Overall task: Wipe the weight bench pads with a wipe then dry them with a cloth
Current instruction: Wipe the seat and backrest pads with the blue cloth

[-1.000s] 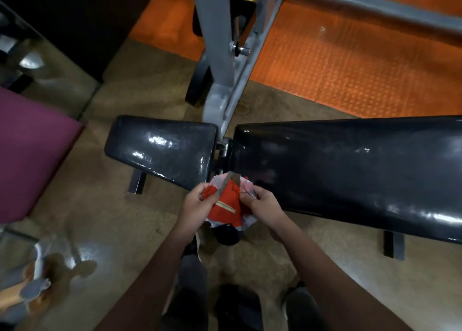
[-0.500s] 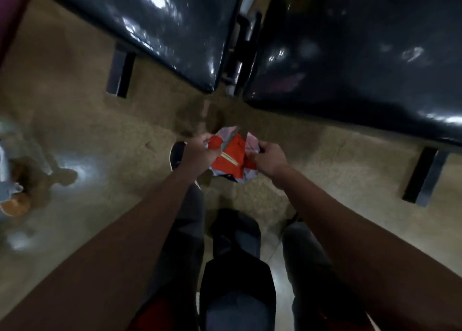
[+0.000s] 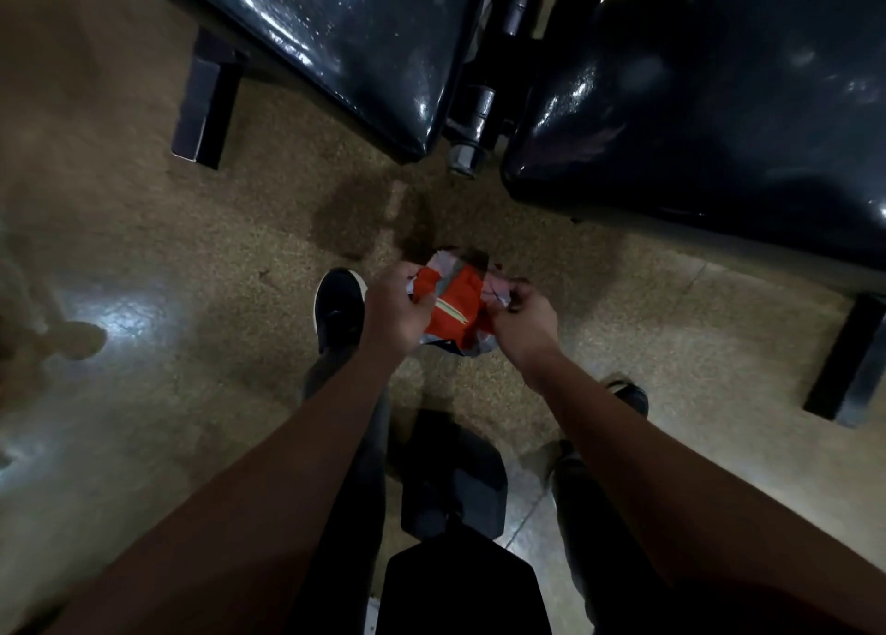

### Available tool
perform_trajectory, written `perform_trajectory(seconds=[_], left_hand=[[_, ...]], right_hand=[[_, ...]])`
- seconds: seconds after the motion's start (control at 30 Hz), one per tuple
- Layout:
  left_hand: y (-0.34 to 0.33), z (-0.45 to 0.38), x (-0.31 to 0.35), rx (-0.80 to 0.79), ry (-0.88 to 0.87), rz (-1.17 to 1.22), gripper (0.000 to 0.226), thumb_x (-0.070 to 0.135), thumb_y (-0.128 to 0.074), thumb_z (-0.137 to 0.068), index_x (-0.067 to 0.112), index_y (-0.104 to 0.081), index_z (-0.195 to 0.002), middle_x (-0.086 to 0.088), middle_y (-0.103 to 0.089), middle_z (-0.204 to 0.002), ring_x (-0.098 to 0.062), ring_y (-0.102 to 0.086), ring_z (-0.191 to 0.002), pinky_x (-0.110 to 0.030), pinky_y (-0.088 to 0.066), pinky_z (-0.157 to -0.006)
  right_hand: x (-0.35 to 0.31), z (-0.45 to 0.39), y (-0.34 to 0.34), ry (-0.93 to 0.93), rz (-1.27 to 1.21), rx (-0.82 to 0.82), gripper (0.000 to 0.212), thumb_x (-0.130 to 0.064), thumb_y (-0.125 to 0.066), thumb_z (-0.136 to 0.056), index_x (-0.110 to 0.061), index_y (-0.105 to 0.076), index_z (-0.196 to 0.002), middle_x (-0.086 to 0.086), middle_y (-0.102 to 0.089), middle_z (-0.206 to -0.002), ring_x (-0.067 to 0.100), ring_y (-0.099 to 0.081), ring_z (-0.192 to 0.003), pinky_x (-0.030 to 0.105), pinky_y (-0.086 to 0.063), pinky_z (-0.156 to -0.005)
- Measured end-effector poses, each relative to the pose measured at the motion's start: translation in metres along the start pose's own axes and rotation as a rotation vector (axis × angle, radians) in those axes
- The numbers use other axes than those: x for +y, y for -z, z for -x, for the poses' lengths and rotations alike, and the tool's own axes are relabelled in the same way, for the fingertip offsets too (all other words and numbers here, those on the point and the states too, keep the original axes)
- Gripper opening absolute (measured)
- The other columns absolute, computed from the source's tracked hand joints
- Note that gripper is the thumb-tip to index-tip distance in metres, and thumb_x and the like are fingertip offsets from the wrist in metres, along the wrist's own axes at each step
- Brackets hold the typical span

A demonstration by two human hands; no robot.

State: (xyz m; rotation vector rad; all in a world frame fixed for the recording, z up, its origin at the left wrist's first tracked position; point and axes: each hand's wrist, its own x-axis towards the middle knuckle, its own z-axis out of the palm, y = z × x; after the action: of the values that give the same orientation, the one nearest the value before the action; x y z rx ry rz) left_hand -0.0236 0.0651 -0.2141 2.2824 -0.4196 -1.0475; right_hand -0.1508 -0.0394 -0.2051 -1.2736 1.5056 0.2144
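I hold a crumpled red and white wipe packet [image 3: 453, 306] between both hands, low over the floor in front of the bench. My left hand [image 3: 395, 308] grips its left side and my right hand [image 3: 520, 315] pinches its right edge. The black glossy seat pad [image 3: 345, 40] fills the top left, and the longer black back pad [image 3: 709, 107] fills the top right. A metal hinge bolt [image 3: 472, 126] shows in the gap between them. No loose wipe or cloth is in sight.
Black bench feet stand on the speckled brown floor at the left [image 3: 206, 102] and at the right [image 3: 848, 361]. My dark shoe [image 3: 338, 308] is beside the left hand. A dark stain [image 3: 374, 222] marks the floor below the gap.
The view has tipped down from the bench top to the floor. Both hands with the packet have come away from the pads and lower toward my legs, keeping the same grip.
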Motion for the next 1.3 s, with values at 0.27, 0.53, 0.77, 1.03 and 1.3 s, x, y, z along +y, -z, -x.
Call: perform_trajectory(seconds=[0.27,0.53,0.77,1.03,1.3], left_hand=[[-0.001,-0.018,0.002,-0.039,0.028,-0.014,0.025,0.008,-0.068,-0.091,0.013,-0.064,-0.116,0.002,-0.062,-0.107,-0.020,-0.063,-0.104,-0.037,-0.054,-0.088],[-0.006,-0.024,-0.001,-0.004,0.051,-0.065,0.029,0.009,-0.069,-0.091,0.013,-0.063,-0.119,-0.008,-0.067,-0.120,-0.023,-0.063,-0.108,-0.037,-0.055,-0.089],[-0.007,-0.028,-0.003,0.019,0.039,-0.079,0.030,0.008,-0.070,-0.089,0.009,-0.063,-0.118,-0.010,-0.067,-0.116,-0.024,-0.063,-0.106,-0.034,-0.051,-0.088],[-0.006,-0.031,-0.003,-0.045,0.045,-0.144,0.036,0.010,-0.070,-0.089,0.007,-0.061,-0.123,-0.011,-0.065,-0.119,-0.023,-0.061,-0.109,-0.027,-0.043,-0.085],[0.011,-0.023,0.002,-0.144,0.134,-0.210,0.043,0.051,-0.056,-0.088,0.013,-0.062,-0.108,0.002,-0.068,-0.096,-0.016,-0.067,-0.088,-0.028,-0.049,-0.071]], right_hand=[[-0.008,-0.011,-0.002,0.012,0.046,0.008,0.029,-0.017,-0.058,-0.101,-0.018,-0.065,-0.130,0.003,-0.069,-0.115,0.019,-0.065,-0.104,0.036,-0.056,-0.095],[-0.004,-0.014,-0.006,0.031,0.060,0.029,0.030,-0.015,-0.057,-0.102,-0.017,-0.063,-0.131,0.007,-0.069,-0.125,0.024,-0.066,-0.115,0.043,-0.055,-0.100],[0.000,-0.021,-0.005,0.037,0.072,0.093,0.024,-0.014,-0.058,-0.101,-0.016,-0.066,-0.124,0.007,-0.069,-0.116,0.019,-0.064,-0.102,0.025,-0.044,-0.078],[0.004,-0.028,-0.002,0.015,0.117,0.121,0.021,-0.013,-0.056,-0.101,-0.012,-0.070,-0.117,0.007,-0.070,-0.110,0.011,-0.061,-0.084,0.016,-0.046,-0.069],[0.000,-0.019,0.015,-0.110,0.115,0.103,0.023,-0.018,-0.057,-0.099,-0.007,-0.073,-0.109,0.011,-0.072,-0.108,0.022,-0.068,-0.093,0.032,-0.054,-0.075]])
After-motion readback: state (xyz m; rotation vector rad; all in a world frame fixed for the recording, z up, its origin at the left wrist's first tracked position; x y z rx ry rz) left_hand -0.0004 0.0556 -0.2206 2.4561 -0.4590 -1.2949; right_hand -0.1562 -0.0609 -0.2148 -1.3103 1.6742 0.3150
